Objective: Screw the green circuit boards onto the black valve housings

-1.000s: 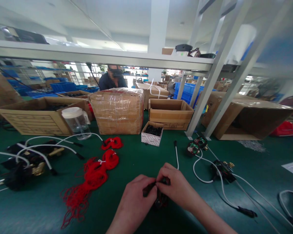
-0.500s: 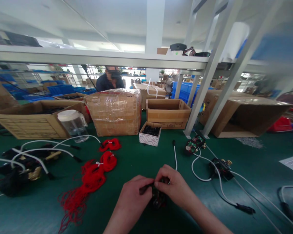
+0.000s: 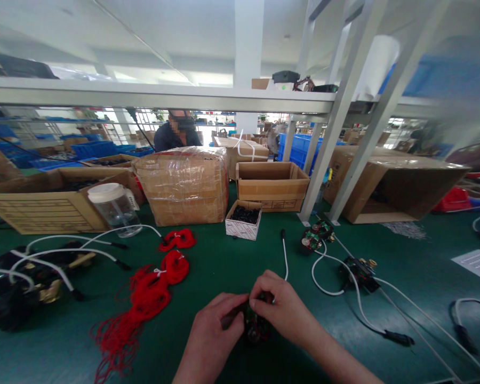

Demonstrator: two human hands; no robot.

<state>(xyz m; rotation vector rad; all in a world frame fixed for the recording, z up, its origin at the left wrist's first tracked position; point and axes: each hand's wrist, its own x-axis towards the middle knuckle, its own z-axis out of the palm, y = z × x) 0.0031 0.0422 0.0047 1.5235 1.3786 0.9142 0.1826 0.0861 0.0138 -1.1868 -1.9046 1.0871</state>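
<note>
A small dark circuit-board assembly (image 3: 254, 332), with green board and a round metallic part, lies low in front of me between my hands. From the left side, my left hand (image 3: 216, 330) is closed on its edge, with thumb and forefinger bent around a small gap. My right hand (image 3: 278, 304) is pinched at the top of the assembly. Whatever sits between those right fingertips is hidden. Just beyond my right hand lies a short white cable (image 3: 285, 258) with a black plug. Left of my hands are red wire bundles (image 3: 150, 298).
More wired board assemblies (image 3: 360, 274) lie to the right, and black units with white cables (image 3: 36, 272) to the left. A small box of black parts (image 3: 243, 229) stands ahead, before larger cartons (image 3: 184, 186). Shelf posts (image 3: 322, 160) rise at right; a person (image 3: 176, 133) is behind.
The view has shifted slightly. My left thumb has moved down and away from the forefinger, showing more of the assembly. My right hand keeps its pinch at the same spot.
</note>
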